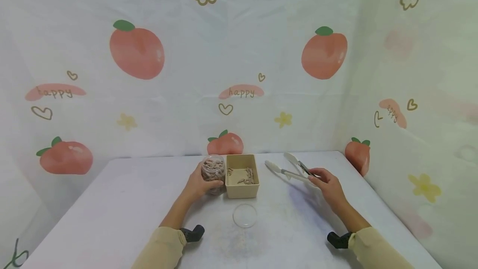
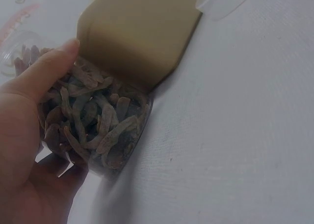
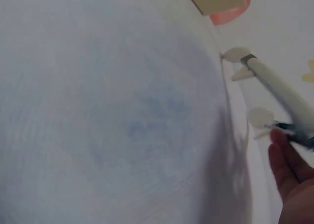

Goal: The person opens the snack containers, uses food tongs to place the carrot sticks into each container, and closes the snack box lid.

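My left hand (image 1: 196, 184) grips a clear jar (image 2: 105, 123) packed with brownish dried strips, thumb across its near side. Right beside the jar stands a beige rectangular box (image 1: 242, 191), with a few of the same strips (image 1: 248, 176) on its floor. Off to the right, my right hand (image 1: 330, 187) holds a pair of tongs (image 1: 289, 174) by the handle end. The two pale heads of the tongs are spread apart and point away toward the back, with nothing between them. In the right wrist view, fingertips (image 3: 277, 138) pinch the dark part of one arm.
A clear round lid (image 1: 245, 226) lies on the white tabletop (image 1: 149, 190) in front of the box. Behind the table's back edge hangs a white curtain (image 1: 186, 115) printed with fruit, and another side of it runs along the right. Both wrists wear black camera mounts (image 1: 193, 233).
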{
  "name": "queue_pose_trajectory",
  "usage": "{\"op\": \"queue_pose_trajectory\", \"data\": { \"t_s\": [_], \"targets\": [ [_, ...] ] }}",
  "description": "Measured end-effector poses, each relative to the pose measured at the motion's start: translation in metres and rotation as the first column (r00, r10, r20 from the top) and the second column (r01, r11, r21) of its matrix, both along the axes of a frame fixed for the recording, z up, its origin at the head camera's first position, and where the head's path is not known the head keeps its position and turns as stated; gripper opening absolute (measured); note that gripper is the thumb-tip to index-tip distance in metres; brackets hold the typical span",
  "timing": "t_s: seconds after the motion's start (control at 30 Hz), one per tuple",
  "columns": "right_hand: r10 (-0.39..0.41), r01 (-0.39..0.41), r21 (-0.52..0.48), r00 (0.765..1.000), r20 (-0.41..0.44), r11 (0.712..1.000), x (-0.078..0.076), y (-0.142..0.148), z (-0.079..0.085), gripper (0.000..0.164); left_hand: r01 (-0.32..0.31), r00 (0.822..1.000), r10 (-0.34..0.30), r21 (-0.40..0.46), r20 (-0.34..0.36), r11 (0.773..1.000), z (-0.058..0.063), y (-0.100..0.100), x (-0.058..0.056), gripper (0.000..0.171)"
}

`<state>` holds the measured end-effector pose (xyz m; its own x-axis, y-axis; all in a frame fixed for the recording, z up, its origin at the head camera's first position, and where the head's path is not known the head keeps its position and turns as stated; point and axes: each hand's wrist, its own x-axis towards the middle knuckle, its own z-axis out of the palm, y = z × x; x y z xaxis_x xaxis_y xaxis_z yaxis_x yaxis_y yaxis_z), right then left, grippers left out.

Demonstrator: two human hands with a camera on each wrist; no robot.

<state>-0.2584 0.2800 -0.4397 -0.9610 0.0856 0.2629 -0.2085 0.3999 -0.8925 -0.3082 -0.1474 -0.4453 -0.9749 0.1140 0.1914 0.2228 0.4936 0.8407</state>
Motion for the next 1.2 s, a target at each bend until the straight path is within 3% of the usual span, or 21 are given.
{"op": "queue_pose_trajectory", "data": {
  "t_s": [0.27, 0.83, 1.2],
  "targets": [
    [-0.06, 0.054, 0.159, 0.998, 0.036, 0.986, -0.002, 0.001, -0.006, 0.033, 0.009, 1.0, -0.009, 0.005, 0.007, 1.0, -0.001, 0.0, -0.003, 0.107],
    [-0.079, 0.05, 0.184, 0.985, 0.153, 0.982, 0.007, -0.012, -0.005, 0.033, 0.003, 1.0, -0.003, 0.001, 0.021, 1.0, -0.004, -0.001, -0.005, 0.109],
    [-0.065, 0.045, 0.16, 0.99, 0.123, 0.986, 0.016, -0.013, 0.003, 0.03, 0.008, 1.0, -0.009, 0.011, 0.018, 1.0, -0.004, -0.002, -0.005, 0.111]
  ]
}}
